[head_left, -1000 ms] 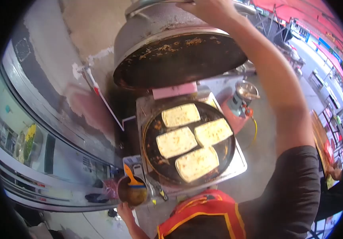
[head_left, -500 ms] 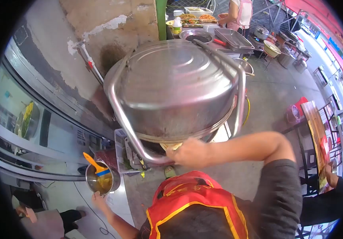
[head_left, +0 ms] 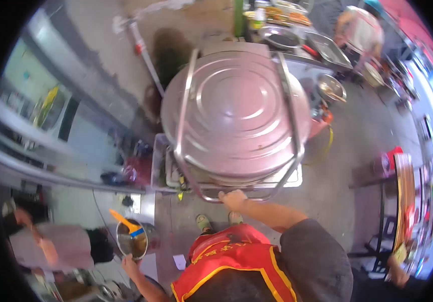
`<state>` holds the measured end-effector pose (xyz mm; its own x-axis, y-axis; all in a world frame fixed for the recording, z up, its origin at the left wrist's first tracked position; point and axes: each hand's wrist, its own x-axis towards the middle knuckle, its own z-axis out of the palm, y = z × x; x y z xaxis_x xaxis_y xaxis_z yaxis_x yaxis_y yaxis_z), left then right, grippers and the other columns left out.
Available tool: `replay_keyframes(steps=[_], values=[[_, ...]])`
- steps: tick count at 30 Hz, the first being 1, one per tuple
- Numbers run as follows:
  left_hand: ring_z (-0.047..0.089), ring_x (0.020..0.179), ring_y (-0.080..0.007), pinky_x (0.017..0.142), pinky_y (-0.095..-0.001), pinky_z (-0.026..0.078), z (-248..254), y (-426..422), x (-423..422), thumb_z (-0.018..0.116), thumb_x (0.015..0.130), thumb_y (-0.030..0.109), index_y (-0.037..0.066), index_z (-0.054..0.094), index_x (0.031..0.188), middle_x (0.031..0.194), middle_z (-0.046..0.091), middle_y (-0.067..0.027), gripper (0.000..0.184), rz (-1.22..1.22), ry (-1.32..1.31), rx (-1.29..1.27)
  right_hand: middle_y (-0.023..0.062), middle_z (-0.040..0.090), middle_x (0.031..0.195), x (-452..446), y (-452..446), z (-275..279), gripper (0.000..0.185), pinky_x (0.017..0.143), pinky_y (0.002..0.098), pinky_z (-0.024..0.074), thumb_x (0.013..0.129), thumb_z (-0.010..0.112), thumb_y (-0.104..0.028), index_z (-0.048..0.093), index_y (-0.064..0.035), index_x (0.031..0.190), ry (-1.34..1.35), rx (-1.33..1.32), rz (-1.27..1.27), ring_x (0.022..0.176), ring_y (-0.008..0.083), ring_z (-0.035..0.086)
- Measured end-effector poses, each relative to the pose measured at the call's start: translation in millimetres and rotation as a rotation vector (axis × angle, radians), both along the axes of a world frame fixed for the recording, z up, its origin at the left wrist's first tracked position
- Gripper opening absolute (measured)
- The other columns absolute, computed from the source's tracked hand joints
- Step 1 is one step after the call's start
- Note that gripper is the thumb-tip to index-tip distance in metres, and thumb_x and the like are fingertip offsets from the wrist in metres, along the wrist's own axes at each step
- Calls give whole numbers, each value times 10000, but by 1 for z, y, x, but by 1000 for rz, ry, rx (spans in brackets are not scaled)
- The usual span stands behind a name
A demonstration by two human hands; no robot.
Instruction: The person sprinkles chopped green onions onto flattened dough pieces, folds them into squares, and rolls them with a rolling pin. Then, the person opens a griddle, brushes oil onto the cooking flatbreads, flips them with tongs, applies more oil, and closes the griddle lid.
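Observation:
A big round metal lid (head_left: 234, 113) lies flat over the griddle and hides the flatbreads. My right hand (head_left: 234, 200) is wrapped round the near bar of its tubular handle (head_left: 189, 176). Low on the left, my left hand (head_left: 130, 264) grips the rim of a metal pot (head_left: 141, 246). An orange-handled brush (head_left: 122, 219) with a blue band leans in that pot, over a yellowish liquid. Part of the white stove top (head_left: 292, 178) shows under the lid's near edge.
Behind the lid, a table (head_left: 297, 57) bears food trays and pans. One person (head_left: 361, 32) stands beside it; another (head_left: 50, 246) is at the lower left. A co-worker's hand (head_left: 397, 274) is by the wooden table (head_left: 404, 201). A metal bowl (head_left: 331, 88) stands right of the lid.
The lid, raised at first, has come down over the griddle and flatbreads, with my right hand still on its handle. My left hand and the pot have moved left and lower. The view has shifted.

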<state>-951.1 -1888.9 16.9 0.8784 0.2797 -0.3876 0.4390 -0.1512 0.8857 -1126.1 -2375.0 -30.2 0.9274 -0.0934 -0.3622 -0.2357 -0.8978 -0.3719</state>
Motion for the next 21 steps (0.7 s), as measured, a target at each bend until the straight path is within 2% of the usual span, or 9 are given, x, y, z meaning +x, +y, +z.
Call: replay_keyframes(steps=[3,5,7,9,10,11,13,16,21], values=[[616,697,-212,528,-311,506,-12,32,-22,576,775,157,-2,594,925,847,605,-102,220,-11,-35,-37,198,664,768,-1,-5,-22,241,630,492,503,845,508,-156,448,-31,1042,3,3,-12,746,363,668],[557,594,-141,503,-263,468,26,-3,-34,588,786,163,-10,619,918,736,570,-43,220,199,-92,-127,198,667,788,-1,-3,-27,261,655,511,493,841,506,-174,470,-47,1066,25,-88,-41,725,379,659],[508,556,-126,503,-266,473,5,27,-27,615,781,194,12,612,860,682,522,-22,198,193,25,-38,207,664,819,-2,-8,-44,309,705,520,478,825,549,-223,504,-42,1072,32,-104,-45,743,391,652],[531,566,-133,480,-293,482,48,10,-19,604,788,180,2,600,774,656,522,-38,179,325,-44,36,189,649,783,-11,-18,-78,356,669,506,485,814,606,-306,510,-45,1036,-52,-224,-17,743,393,639],[539,557,-143,467,-303,486,27,40,-15,596,786,161,-12,591,750,648,523,-49,177,315,-51,-4,249,650,804,-3,-11,-56,455,690,514,501,769,578,-181,475,-84,1202,86,-234,-87,719,409,644],[546,548,-148,469,-297,499,30,51,-4,592,779,146,-29,585,723,643,525,-56,184,341,-54,-49,224,661,815,-4,-15,-68,458,674,501,507,753,574,-155,480,-47,1188,109,-299,-69,720,407,647],[583,589,-153,482,-314,521,18,89,15,581,770,129,-41,577,672,638,536,-56,196,306,-64,13,194,663,917,-23,-23,-109,566,648,495,509,736,618,-127,445,0,1260,-272,-382,-144,741,395,647],[610,611,-319,559,-448,481,6,134,49,536,798,218,-59,579,723,667,580,-214,291,202,-47,348,212,651,933,-13,1,-91,582,685,479,513,768,642,-200,458,9,1280,8,-558,-279,781,377,645],[585,640,-409,620,-476,454,-6,187,116,519,811,248,-47,559,718,741,583,-288,312,210,-156,566,226,650,880,55,27,-80,450,731,479,508,797,613,-282,565,8,1138,76,-669,-246,816,374,641]])
